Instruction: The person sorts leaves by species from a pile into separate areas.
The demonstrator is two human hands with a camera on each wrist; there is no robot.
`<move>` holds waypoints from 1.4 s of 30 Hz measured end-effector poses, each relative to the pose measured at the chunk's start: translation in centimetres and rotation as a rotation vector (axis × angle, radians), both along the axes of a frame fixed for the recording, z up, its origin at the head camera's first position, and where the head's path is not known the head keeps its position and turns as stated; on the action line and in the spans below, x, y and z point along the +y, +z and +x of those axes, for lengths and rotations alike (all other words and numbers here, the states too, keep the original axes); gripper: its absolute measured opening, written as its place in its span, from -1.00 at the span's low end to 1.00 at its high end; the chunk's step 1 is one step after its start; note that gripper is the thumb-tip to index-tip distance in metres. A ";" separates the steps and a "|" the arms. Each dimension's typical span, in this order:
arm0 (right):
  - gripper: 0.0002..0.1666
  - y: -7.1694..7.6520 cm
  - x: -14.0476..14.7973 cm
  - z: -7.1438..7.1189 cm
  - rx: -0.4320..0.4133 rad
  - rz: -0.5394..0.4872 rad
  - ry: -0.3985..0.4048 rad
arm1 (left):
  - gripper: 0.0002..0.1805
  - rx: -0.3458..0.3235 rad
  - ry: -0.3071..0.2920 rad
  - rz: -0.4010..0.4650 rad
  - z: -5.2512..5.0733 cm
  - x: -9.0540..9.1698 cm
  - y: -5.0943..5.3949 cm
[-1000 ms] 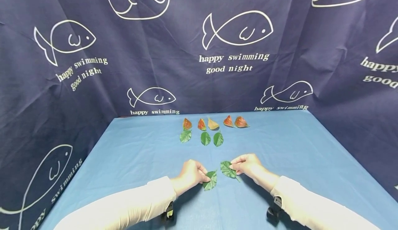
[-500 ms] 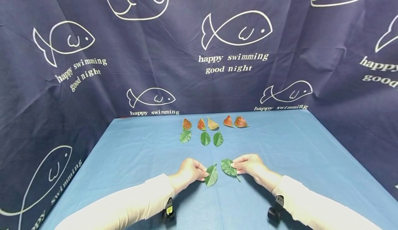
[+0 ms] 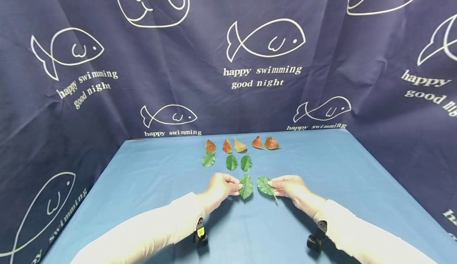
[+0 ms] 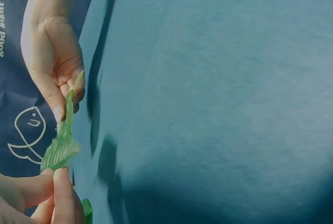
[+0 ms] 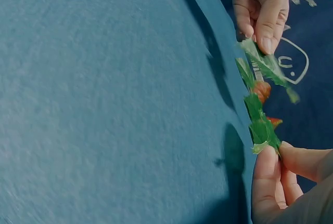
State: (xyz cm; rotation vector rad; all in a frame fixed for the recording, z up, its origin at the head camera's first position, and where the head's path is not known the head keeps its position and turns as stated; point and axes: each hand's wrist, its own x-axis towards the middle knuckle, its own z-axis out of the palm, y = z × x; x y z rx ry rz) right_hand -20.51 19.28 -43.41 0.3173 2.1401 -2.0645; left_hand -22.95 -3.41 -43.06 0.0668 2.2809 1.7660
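Between thumb and fingers, my left hand (image 3: pixel 220 188) pinches a green leaf (image 3: pixel 246 187) by its left edge. My right hand (image 3: pixel 293 190) pinches another green leaf (image 3: pixel 265 185), its stem pointing down to the right. A small gap separates the two leaves in the head view. Both are held above the blue cloth, with shadows lying apart from the hands in the wrist views. In the left wrist view, the right hand's leaf appears thin and nearly edge-on. Beyond them lie three green leaves, among them a middle leaf (image 3: pixel 231 162), in a row on the cloth.
Behind the green row lie several red-orange leaves, such as the rightmost one (image 3: pixel 272 143), and a yellow leaf (image 3: pixel 240 146). The blue cloth (image 3: pixel 150 176) covers the table. Dark blue curtains (image 3: pixel 214 57) with white fish drawings enclose its back and sides.
My left hand has moved forward and slightly right with its leaf, which now stands more upright beside the other. The right hand has barely moved. The head view has shifted slightly.
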 end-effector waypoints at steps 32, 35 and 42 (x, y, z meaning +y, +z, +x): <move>-0.80 1.3 3.9 -5.6 -0.011 -0.217 -0.125 | -0.92 -0.019 0.084 0.084 -5.1 4.5 0.9; -0.80 1.2 4.2 -6.1 -0.023 -0.218 -0.143 | -0.91 -0.023 0.106 0.072 -5.3 5.4 1.1; -0.72 1.2 4.6 -7.1 -0.040 -0.258 -0.172 | -0.92 -0.016 0.208 0.107 -5.8 7.3 0.8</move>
